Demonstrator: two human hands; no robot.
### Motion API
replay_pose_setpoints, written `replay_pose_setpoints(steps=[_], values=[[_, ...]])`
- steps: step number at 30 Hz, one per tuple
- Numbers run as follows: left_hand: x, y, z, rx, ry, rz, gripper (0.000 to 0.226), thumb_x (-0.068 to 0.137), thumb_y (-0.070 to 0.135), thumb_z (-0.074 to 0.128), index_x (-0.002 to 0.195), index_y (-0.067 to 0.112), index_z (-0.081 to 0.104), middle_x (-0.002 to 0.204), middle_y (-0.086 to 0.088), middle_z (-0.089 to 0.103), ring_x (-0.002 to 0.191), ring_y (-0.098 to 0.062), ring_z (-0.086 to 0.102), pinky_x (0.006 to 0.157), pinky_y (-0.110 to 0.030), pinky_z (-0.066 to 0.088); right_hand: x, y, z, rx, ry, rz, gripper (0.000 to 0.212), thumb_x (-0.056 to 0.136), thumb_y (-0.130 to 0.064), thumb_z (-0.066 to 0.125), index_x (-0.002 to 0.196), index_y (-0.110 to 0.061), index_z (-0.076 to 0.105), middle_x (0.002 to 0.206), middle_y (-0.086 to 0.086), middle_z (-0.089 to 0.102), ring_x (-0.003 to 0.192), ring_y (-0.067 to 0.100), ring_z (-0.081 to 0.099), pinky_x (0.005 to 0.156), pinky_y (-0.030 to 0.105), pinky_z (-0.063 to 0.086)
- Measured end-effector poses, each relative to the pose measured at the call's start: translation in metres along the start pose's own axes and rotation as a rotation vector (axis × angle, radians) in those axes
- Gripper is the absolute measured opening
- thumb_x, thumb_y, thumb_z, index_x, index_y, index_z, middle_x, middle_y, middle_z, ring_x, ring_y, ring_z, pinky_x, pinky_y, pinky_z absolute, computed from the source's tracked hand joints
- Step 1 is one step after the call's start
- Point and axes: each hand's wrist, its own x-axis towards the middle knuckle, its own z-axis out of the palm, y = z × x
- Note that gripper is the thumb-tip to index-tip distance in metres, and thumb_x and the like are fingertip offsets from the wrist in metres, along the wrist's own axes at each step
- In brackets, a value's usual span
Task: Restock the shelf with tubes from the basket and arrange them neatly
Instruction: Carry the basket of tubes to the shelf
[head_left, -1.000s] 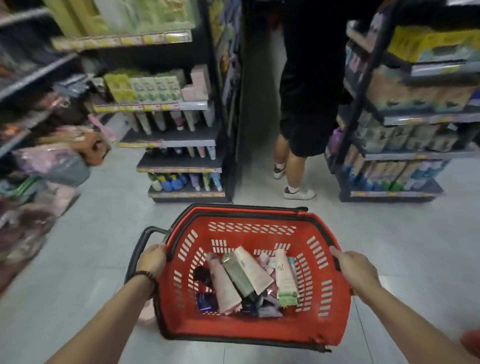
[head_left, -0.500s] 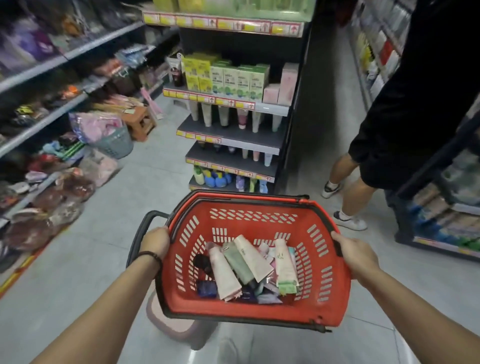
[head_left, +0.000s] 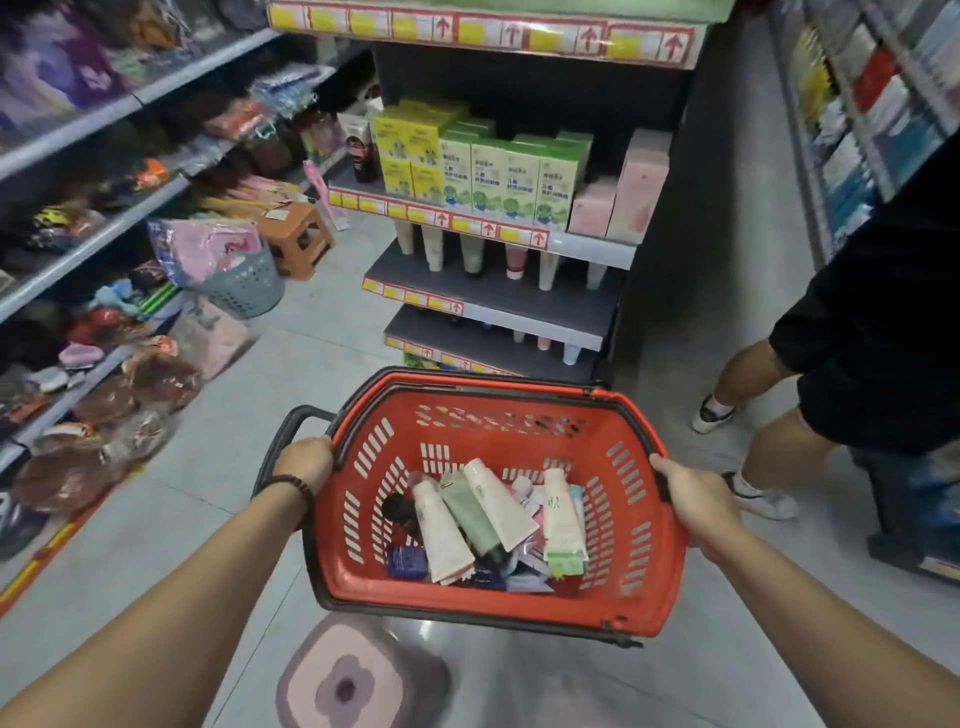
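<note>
I carry a red basket (head_left: 639, 582) in front of me. My left hand (head_left: 306, 460) grips its left rim and my right hand (head_left: 691, 501) grips its right rim. Several tubes (head_left: 478, 514) lie in a loose heap on the basket's floor, white, green and pink ones among them. Straight ahead stands a grey shelf unit (head_left: 519, 301). A row of tubes (head_left: 472, 254) stands cap down on its middle shelf, with a wide bare stretch in front of them. A few more tubes (head_left: 543, 343) stand on the shelf below.
Green and pink boxes (head_left: 488, 176) fill the shelf above the tubes. A person in black shorts (head_left: 841, 374) stands close on the right. A pink stool (head_left: 358, 675) sits on the floor under the basket. On the left are a grey basket (head_left: 244, 286), an orange stool (head_left: 298, 234) and long shelves.
The view has swung left and moved closer to the grey shelf unit, which now stands right ahead. Both hands keep their hold on the basket. The pink stool has come into view below.
</note>
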Motion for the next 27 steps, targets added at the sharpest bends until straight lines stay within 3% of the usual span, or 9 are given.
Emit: replay_pose_setpoints(steps=[5,8,13,17,19,21,23,25,27], values=[[0.026,0.05,0.005,-0.024,-0.04,-0.067,0.042,0.103,0.022,0.053,0.129,-0.003,0.074,0.133,-0.029,0.073,0.124,-0.047,0.07,0.107,-0.054,0.06,0.061,-0.041,0.017,-0.049,-0.063,-0.006,0.052,0.083,-0.069,0.072,0.083,-0.018,0.081,0.083,0.008,0.082,0.08,0.036,0.079,0.082,0.054,0.068],[0.05,0.068,0.007,-0.014,-0.031,-0.12,0.044,0.093,0.032,0.045,0.107,0.007,0.079,0.118,-0.023,0.079,0.11,-0.043,0.075,0.102,-0.055,0.062,0.106,-0.053,0.033,-0.097,-0.081,-0.01,0.06,0.074,-0.078,0.066,0.083,-0.02,0.081,0.086,0.008,0.082,0.085,0.037,0.079,0.087,0.054,0.067],[0.111,0.106,0.011,0.043,-0.104,-0.166,0.044,0.106,0.024,0.051,0.132,-0.004,0.073,0.138,-0.03,0.07,0.129,-0.046,0.067,0.11,-0.053,0.057,0.174,-0.052,0.073,-0.104,-0.108,0.067,0.073,0.063,-0.088,0.062,0.09,-0.023,0.081,0.093,0.008,0.083,0.092,0.038,0.08,0.088,0.053,0.067],[0.151,0.126,0.017,0.004,-0.088,-0.205,0.08,0.095,0.077,0.042,0.113,0.008,0.078,0.114,-0.017,0.079,0.104,-0.04,0.077,0.1,-0.054,0.062,0.173,-0.076,0.104,-0.107,-0.102,0.111,0.069,0.061,-0.082,0.07,0.093,-0.022,0.082,0.091,0.006,0.082,0.087,0.035,0.079,0.086,0.051,0.068],[0.173,0.135,0.022,-0.022,-0.152,-0.24,0.086,0.086,0.089,0.046,0.104,0.011,0.079,0.098,-0.014,0.083,0.089,-0.038,0.081,0.086,-0.05,0.067,0.181,-0.08,0.127,-0.11,-0.089,0.127,0.066,0.063,-0.079,0.072,0.094,-0.022,0.082,0.093,0.007,0.083,0.088,0.035,0.079,0.087,0.05,0.068],[0.196,0.145,0.027,-0.002,-0.211,-0.239,0.08,0.086,0.087,0.052,0.104,0.014,0.08,0.093,-0.01,0.085,0.084,-0.036,0.083,0.08,-0.048,0.068,0.183,-0.087,0.152,-0.123,-0.08,0.168,0.059,0.067,-0.073,0.073,0.094,-0.021,0.078,0.097,0.009,0.082,0.09,0.037,0.079,0.089,0.051,0.067],[0.225,0.146,0.036,0.04,-0.256,-0.192,0.062,0.096,0.069,0.058,0.112,0.013,0.078,0.095,-0.008,0.083,0.084,-0.034,0.081,0.074,-0.041,0.066,0.189,-0.084,0.182,-0.127,-0.083,0.219,0.056,0.067,-0.072,0.072,0.092,-0.022,0.074,0.098,0.01,0.081,0.091,0.038,0.079,0.091,0.052,0.067],[0.259,0.14,0.047,0.124,-0.307,-0.161,0.048,0.097,0.053,0.063,0.116,0.012,0.076,0.098,-0.007,0.082,0.083,-0.031,0.08,0.066,-0.034,0.062,0.208,-0.068,0.214,-0.098,-0.09,0.299,0.064,0.06,-0.074,0.071,0.097,-0.022,0.074,0.099,0.01,0.081,0.091,0.038,0.079,0.09,0.054,0.068],[0.295,0.128,0.063,0.19,-0.35,-0.142,0.049,0.094,0.05,0.064,0.121,0.011,0.075,0.102,-0.008,0.082,0.085,-0.031,0.081,0.068,-0.034,0.063,0.231,-0.049,0.246,-0.065,-0.098,0.362,0.075,0.051,-0.074,0.073,0.104,-0.021,0.075,0.102,0.012,0.081,0.093,0.04,0.079,0.09,0.057,0.068]])
